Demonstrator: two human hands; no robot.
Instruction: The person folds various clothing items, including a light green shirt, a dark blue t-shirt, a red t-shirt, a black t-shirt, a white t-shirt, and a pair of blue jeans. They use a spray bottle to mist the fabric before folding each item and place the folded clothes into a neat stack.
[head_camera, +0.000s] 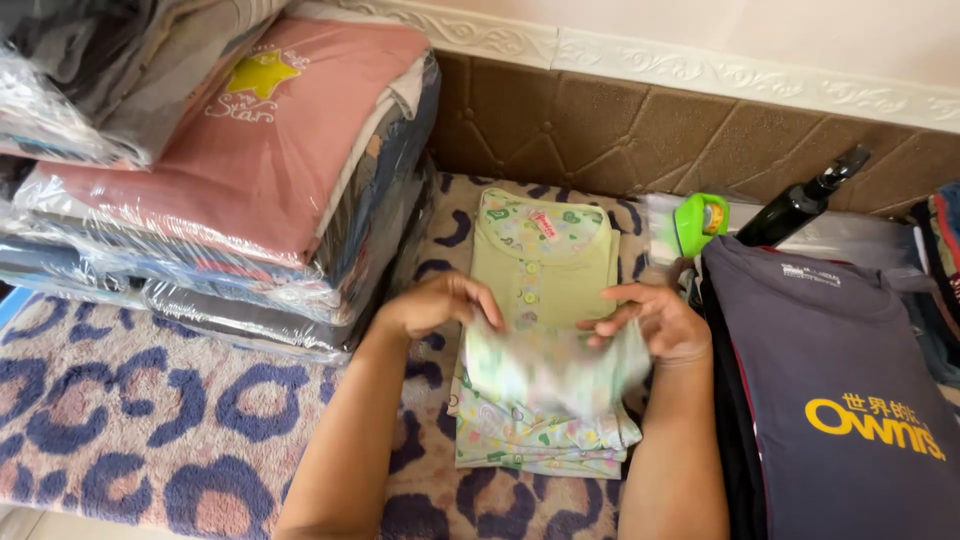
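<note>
Nearest the camera, two bare forearms reach forward over a leopard-print rug (150, 420) in beige and purple, which covers the whole working surface. Both hands meet on a folded light green garment (540, 300) that lies flat on the rug in the middle of the view; this garment is the landmark for everything else. The left hand (440, 303) rests on the garment's left edge with its fingers curled around a fold of pale patterned cloth (545, 365), and the right hand (655, 320) grips the same cloth from the garment's right edge, fingers partly spread; the cloth between them is blurred, so its exact shape cannot be told. Below that cloth, the near end of the garment shows printed fabric with small coloured shapes, folded in layers. Just right of the garment lies a dark grey shirt (840, 400) with yellow lettering on its front. Left of the garment rises a stack of folded clothes in clear plastic bags (230, 200), topped by a pink piece bearing a yellow star. Beyond the garment's right corner stand a green tape dispenser (700, 222) and, further right, a dark spray bottle (805, 200) leaning toward the wall. Behind the garment runs a brown padded wall panel (600, 130) under a white moulded border.
</note>
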